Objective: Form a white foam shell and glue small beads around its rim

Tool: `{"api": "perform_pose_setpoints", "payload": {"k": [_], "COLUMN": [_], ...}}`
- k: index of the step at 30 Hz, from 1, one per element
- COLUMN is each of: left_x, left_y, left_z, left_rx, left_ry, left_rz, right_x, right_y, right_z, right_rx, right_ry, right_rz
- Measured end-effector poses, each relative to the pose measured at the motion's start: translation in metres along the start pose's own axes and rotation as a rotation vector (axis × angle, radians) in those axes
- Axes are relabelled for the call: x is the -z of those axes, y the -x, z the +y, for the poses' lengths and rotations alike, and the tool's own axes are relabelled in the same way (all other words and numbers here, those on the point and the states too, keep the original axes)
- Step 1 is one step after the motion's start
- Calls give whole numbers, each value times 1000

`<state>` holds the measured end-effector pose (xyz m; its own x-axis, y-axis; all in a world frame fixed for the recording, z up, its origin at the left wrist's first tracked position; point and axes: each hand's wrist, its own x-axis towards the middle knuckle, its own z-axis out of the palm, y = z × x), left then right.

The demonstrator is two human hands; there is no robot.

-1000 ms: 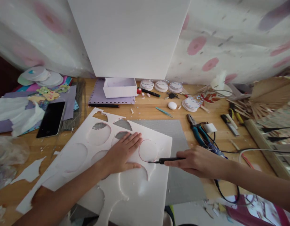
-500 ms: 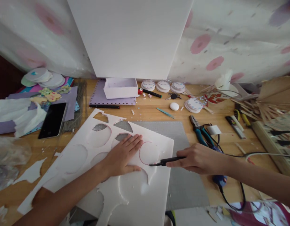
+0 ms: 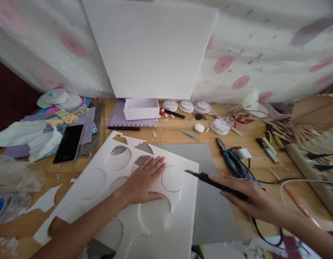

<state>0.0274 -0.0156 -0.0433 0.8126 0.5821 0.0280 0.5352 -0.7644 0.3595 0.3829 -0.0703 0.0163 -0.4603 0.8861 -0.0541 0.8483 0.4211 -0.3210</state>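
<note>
My left hand [image 3: 142, 183] lies flat with fingers outstretched on a white foam sheet [image 3: 170, 158], which has several round cut-outs. Just right of its fingertips, a red-outlined circle [image 3: 173, 178] is marked on the sheet. In my right hand [image 3: 254, 199] is a black craft knife [image 3: 219, 184], fingers closed around the handle. The blade points left, near the sheet's right side, to the right of the circle; whether it touches the sheet I cannot tell. Under the foam, a grey cutting mat [image 3: 209, 212] shows on the right.
Pliers [image 3: 228, 156] and a cable [image 3: 266, 233] lie close to my right hand. Along the back stand a white box [image 3: 142, 110] and several round white stacks [image 3: 186, 107]. A phone [image 3: 69, 144] and paper scraps [image 3: 44, 199] are on the left.
The knife has come away from the lower edge of the red circle, up and to the right, with its tip raised. My left hand stays on the sheet. The view has shifted slightly.
</note>
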Motion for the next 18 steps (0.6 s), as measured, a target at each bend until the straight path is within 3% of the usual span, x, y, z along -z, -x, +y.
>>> {"api": "perform_pose_setpoints", "payload": {"k": [3,7,12,18], "left_x": [8,15,25,48], "left_y": [3,14,30,45], "left_z": [7,20,31,47], "left_rx": [17,250,304,311], "left_ry": [-98,-203,-156,45], "left_rz": [56,168,31,-52], "right_x": [-27,-70,-105,-116], "right_y": [16,27,21,11], "right_z": [-24,-63,-97,-96], "right_rx": [-163,-346,-378,-370], "right_ry": [-342,-643,-941,-1155], "right_rz": [115,250,324,355]}}
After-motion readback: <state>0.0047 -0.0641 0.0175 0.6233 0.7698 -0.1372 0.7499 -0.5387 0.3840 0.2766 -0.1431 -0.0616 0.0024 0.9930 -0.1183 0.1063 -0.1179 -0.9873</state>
